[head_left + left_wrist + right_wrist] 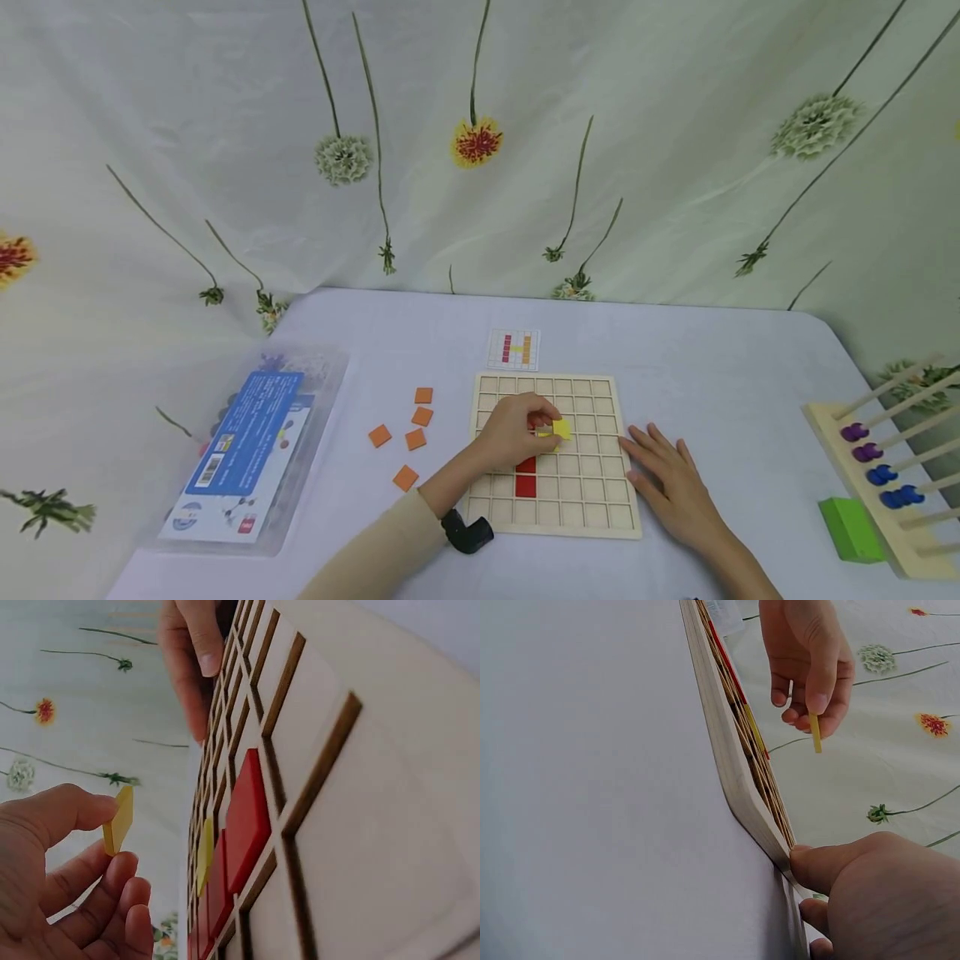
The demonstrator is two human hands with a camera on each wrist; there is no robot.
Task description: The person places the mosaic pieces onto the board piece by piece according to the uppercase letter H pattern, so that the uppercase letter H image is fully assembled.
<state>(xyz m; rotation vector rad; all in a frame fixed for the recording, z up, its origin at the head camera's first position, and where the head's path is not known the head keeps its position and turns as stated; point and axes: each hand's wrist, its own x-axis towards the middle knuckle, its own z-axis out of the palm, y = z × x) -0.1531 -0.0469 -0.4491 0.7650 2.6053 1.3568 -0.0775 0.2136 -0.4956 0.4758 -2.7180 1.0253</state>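
Note:
My left hand (510,433) pinches a square yellow tile (120,821) between thumb and fingertips, raised over the wooden grid board (592,518). Red tiles (526,486) sit in a column of the board's cells, partly hidden by that hand in the head view. Beside the red column, another yellow tile (205,856) lies in the grid, seen in the left wrist view. At the board's right edge rests my right hand (671,483), fingers spread and the thumb (817,866) touching the wooden rim.
Several loose orange tiles (416,439) lie left of the board. Behind it is a small pattern card (513,350) with red, yellow and orange squares. A clear plastic case (281,500) stands far left. At the right are a bead rack (862,483) and a green block (851,530).

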